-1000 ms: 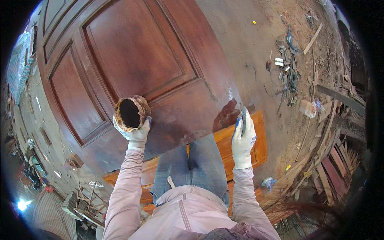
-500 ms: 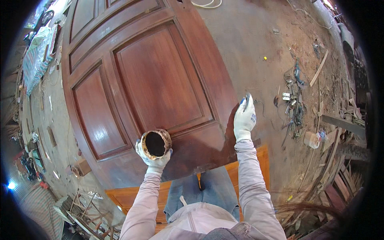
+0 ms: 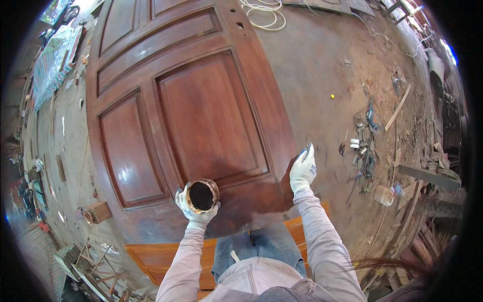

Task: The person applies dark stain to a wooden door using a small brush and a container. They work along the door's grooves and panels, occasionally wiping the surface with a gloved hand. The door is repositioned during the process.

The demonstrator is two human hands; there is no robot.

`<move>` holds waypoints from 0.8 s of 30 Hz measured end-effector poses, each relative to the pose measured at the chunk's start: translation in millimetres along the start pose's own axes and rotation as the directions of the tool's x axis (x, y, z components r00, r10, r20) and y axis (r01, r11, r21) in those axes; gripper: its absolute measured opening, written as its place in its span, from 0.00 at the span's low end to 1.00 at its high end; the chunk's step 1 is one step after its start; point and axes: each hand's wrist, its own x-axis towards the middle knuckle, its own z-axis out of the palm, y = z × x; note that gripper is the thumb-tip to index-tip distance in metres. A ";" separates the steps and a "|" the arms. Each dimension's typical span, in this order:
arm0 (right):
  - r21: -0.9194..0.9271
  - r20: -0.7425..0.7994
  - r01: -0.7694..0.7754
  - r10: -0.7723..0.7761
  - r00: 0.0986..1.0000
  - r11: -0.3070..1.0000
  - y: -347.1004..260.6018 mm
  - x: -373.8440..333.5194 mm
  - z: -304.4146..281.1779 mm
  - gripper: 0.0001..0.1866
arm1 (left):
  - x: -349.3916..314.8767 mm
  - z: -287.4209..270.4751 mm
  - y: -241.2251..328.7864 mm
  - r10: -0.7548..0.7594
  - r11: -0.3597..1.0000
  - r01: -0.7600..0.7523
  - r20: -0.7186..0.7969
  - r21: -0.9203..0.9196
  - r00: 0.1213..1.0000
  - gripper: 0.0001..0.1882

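A brown wooden panelled door (image 3: 214, 121) lies flat in front of me, its surface glossy in places. Over its near end, my left hand (image 3: 198, 214), in a white glove with dark fingertips, is wrapped round a round, stained can (image 3: 215, 189). The can's inside looks dark, and its contents cannot be made out. My right hand (image 3: 303, 170), gloved the same way, is at the door's right edge near the corner. Its fingers are pressed together and point away from me; whether something small sits between them is hidden.
Under the near end is an orange-brown wooden panel (image 3: 166, 256). Right of the door, a blue power tool (image 3: 371, 116) lies among cords and scraps, with wood offcuts (image 3: 410, 221) farther right. A coiled white hose (image 3: 269, 15) is at the back. At left lies a wooden block (image 3: 98, 212).
The view has shifted, showing more of the door's far part. My right hand has come slightly nearer along the door's edge. My left hand still holds the can over the near end.
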 end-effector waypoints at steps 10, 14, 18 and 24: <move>-0.050 -0.001 -0.008 0.008 1.000 0.999 -4.9 0.8 -3.5 0.23 | 11.1 -14.7 14.9 0.066 0.998 -0.067 -0.029 -0.005 0.997 0.55; -0.066 -0.010 -0.008 0.008 1.000 0.998 -4.2 1.2 -3.3 0.23 | 17.8 -21.9 23.8 0.085 0.996 -0.085 -0.021 0.008 0.996 0.55; -0.087 -0.022 -0.002 0.000 1.000 0.996 -2.5 2.2 -1.2 0.23 | 18.9 -27.9 29.8 0.078 0.997 -0.078 -0.034 0.015 0.996 0.57; -0.116 -0.055 0.012 -0.018 0.998 0.993 -0.8 1.9 0.8 0.22 | 15.8 -26.2 28.5 0.076 0.996 -0.078 -0.062 -0.043 0.995 0.62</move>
